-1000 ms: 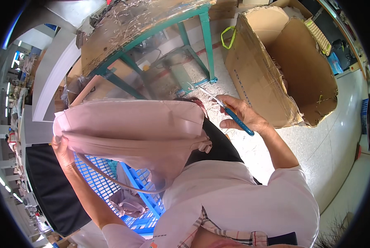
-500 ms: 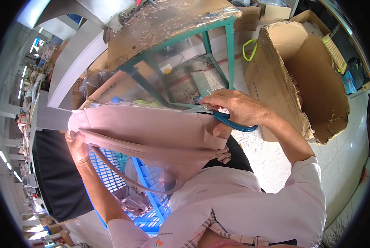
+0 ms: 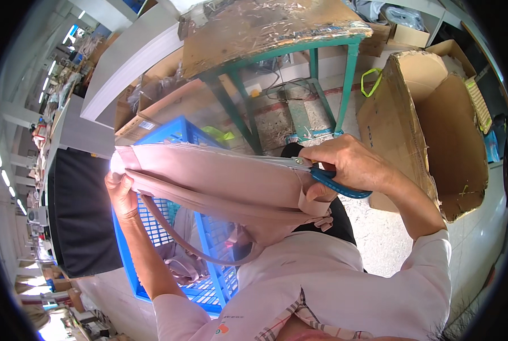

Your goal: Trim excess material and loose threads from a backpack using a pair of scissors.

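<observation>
A pale pink bag [image 3: 220, 177] with a long strap [image 3: 177, 241] is held lengthwise in front of my body. At its left end my left hand [image 3: 121, 196] is closed, thumb and fingers pinching the corner. Through the handles of a pair of scissors [image 3: 340, 184] go the fingers of my right hand [image 3: 356, 163]; the handles are blue. The metal blades point left along the bag's upper edge, near its right end. Fingers of my right hand also touch the bag's right side, beside a small tab. How far the blades reach over the edge is hard to tell.
Below the bag stands a blue plastic crate [image 3: 208, 227] holding pink pieces [image 3: 183, 267]. Ahead is a worn table [image 3: 265, 34] with green legs, scraps on top. A large open cardboard box [image 3: 393, 125] stands at the right, a black panel [image 3: 86, 213] at the left.
The scissor blades have come closer together at the bag's edge. The whole scene has shifted right and slightly down in the picture. Both hands keep their grips.
</observation>
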### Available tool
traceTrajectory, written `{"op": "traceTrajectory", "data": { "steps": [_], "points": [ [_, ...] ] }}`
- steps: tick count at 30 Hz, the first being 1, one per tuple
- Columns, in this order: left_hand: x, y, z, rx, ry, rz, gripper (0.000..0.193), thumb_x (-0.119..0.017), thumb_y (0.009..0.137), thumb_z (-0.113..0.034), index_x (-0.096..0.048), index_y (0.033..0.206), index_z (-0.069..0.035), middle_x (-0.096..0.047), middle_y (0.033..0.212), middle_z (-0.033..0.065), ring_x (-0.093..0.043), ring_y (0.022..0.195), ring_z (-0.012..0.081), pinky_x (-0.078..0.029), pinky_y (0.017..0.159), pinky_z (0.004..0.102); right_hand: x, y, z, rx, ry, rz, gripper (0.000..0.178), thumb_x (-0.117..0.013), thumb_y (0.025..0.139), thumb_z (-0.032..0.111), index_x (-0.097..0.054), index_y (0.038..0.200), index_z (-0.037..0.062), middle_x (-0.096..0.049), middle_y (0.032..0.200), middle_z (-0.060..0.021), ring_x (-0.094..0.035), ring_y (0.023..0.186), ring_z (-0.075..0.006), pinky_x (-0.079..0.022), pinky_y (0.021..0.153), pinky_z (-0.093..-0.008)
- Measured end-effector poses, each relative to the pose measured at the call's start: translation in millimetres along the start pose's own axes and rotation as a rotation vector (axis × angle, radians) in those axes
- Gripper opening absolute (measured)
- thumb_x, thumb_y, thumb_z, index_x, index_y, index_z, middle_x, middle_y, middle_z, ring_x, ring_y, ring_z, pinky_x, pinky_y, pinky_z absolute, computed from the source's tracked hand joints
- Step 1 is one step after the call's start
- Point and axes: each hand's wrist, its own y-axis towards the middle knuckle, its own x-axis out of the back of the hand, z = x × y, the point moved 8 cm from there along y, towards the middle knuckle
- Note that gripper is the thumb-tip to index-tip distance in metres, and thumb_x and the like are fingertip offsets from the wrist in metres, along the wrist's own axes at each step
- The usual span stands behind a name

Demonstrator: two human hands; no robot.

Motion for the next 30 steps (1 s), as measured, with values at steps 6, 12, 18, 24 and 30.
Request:
{"op": "traceTrajectory", "data": {
  "steps": [6, 12, 18, 24, 30],
  "points": [
    [7, -10, 1, 0.014, -0.053, 0.036, 0.032, -0.077, 0.062, -0.013, -0.061, 0.089, -0.006, -0.062, 0.086, 0.0011, -0.058, 0.078, 0.0133, -0.044, 0.078, 0.0269, 0, 2, 14, 0.016, -0.072, 0.038, 0.050, -0.075, 0.059, 0.036, -0.057, 0.093, 0.0041, -0.056, 0.069, -0.0113, -0.057, 0.066, -0.0300, -0.045, 0.059, -0.0376],
    [15, -16, 2, 0.011, -0.059, -0.012, 0.032, -0.077, 0.061, -0.013, -0.061, 0.088, -0.006, -0.062, 0.087, 0.0016, -0.058, 0.081, 0.0146, -0.044, 0.079, 0.0278, -3, 9, 23, 0.065, -0.120, 0.038, 0.046, -0.074, 0.061, 0.031, -0.056, 0.094, 0.0050, -0.056, 0.068, -0.0116, -0.057, 0.066, -0.0299, -0.046, 0.060, -0.0381],
    [21, -25, 6, -0.026, -0.099, -0.086, 0.031, -0.077, 0.061, -0.012, -0.061, 0.085, -0.002, -0.063, 0.084, 0.0036, -0.058, 0.074, 0.0131, -0.045, 0.070, 0.0250, -12, 6, 29, 0.081, -0.164, 0.036, 0.037, -0.070, 0.065, 0.026, -0.055, 0.091, 0.0044, -0.055, 0.063, -0.0121, -0.058, 0.061, -0.0304, -0.046, 0.054, -0.0382],
    [30, -31, 13, -0.007, -0.109, -0.085, 0.037, -0.078, 0.060, -0.013, -0.060, 0.090, -0.001, -0.062, 0.085, 0.0033, -0.058, 0.075, 0.0126, -0.044, 0.071, 0.0244, -21, 7, 36, 0.064, -0.207, 0.049, 0.040, -0.070, 0.065, 0.031, -0.053, 0.088, 0.0024, -0.055, 0.061, -0.0125, -0.058, 0.059, -0.0296, -0.046, 0.054, -0.0378],
    [33, -36, 12, -0.012, -0.124, -0.100, 0.038, -0.078, 0.059, -0.013, -0.060, 0.090, -0.001, -0.062, 0.084, 0.0023, -0.057, 0.073, 0.0118, -0.044, 0.069, 0.0236, -21, 21, 44, 0.070, -0.241, 0.070, 0.039, -0.068, 0.066, 0.032, -0.053, 0.088, 0.0022, -0.055, 0.061, -0.0130, -0.057, 0.059, -0.0297, -0.046, 0.053, -0.0379]
  ]
}}
